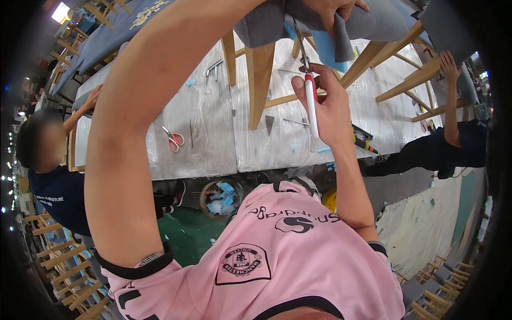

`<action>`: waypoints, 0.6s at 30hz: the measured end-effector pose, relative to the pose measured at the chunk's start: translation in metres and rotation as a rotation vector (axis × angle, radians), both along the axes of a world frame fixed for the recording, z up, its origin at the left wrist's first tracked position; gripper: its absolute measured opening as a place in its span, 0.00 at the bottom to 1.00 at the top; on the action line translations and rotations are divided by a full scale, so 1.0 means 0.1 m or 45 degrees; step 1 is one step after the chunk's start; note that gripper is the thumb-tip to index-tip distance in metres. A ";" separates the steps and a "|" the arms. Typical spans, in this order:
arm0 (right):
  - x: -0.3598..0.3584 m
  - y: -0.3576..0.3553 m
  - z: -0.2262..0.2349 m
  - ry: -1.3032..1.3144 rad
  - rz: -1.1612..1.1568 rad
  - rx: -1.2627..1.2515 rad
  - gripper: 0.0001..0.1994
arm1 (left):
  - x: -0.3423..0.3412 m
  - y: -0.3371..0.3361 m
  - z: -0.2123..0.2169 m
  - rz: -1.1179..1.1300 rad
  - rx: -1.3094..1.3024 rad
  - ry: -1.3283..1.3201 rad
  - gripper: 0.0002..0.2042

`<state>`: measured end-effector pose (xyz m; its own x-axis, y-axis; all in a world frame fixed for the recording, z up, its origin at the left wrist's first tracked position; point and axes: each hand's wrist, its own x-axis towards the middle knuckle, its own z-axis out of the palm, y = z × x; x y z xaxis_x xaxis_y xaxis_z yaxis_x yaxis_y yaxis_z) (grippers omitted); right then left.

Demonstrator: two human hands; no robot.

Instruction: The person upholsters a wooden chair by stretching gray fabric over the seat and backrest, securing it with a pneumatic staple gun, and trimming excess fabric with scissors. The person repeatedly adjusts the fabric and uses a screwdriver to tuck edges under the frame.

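Note:
A chair with wooden legs (261, 85) and a grey upholstered seat (261, 24) stands on the table. My left hand (328, 8) reaches over from the left and grips a loose flap of grey fabric (342, 45) at the seat's edge. Behind that flap hangs a light blue sheet (326, 50). In my right hand (333, 104) are scissors (311, 106) with white and red handles, fingers closed round them. Their blades point up to the fabric edge, close to the blue sheet; whether they touch it I cannot tell.
Plastic film covers the table (208, 149). On it lie red-handled snips (173, 140), hex keys (214, 69) and a yellow-black tool (365, 144). A bin (205, 202) of blue scraps stands below. Co-workers are at the left (58, 186) and right (458, 138), the right one by another chair.

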<state>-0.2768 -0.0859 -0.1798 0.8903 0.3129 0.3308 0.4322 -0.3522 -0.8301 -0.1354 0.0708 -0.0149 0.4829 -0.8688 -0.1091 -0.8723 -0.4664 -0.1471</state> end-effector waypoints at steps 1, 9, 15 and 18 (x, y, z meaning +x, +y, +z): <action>0.00 0.01 0.04 -0.096 -0.004 -0.057 0.28 | 0.00 0.04 0.00 -0.021 -0.011 -0.022 0.13; 0.10 0.02 0.36 -0.272 -0.150 -0.324 0.26 | -0.11 0.00 0.05 0.104 -0.050 -0.024 0.14; 0.16 0.18 0.29 -0.103 -0.223 -0.327 0.23 | -0.10 0.00 0.05 0.139 -0.061 -0.001 0.16; 0.29 0.18 0.16 -0.175 -0.241 -0.370 0.19 | -0.06 0.00 0.03 0.149 -0.065 -0.009 0.16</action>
